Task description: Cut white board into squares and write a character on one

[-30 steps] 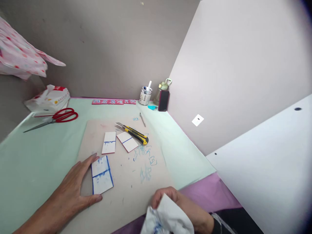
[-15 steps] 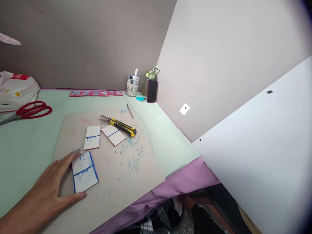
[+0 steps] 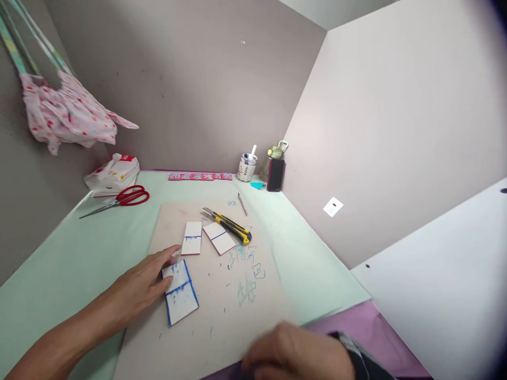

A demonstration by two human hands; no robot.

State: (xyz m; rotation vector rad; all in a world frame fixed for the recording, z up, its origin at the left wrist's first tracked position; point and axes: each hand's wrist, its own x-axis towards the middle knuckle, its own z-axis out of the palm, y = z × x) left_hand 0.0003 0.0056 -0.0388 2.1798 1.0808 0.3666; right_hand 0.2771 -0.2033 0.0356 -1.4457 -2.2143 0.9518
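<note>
1. Head view: I see the left hand (image 3: 138,282) at the upper left of a blue-edged card (image 3: 182,301), thumb on its face, forefinger stretched past its top edge, the two apart.
2. That card lies on the pale board (image 3: 190,351), a blue line across its middle and blue smudges around it.
3. The right hand (image 3: 291,351) is blurred at the board's near edge; I cannot tell whether its fingers are together or holding anything.
4. Farther off I make out an upright-set card (image 3: 192,240), a slanted card (image 3: 221,244) and a yellow-and-black cutter (image 3: 234,231) beside it.
</note>
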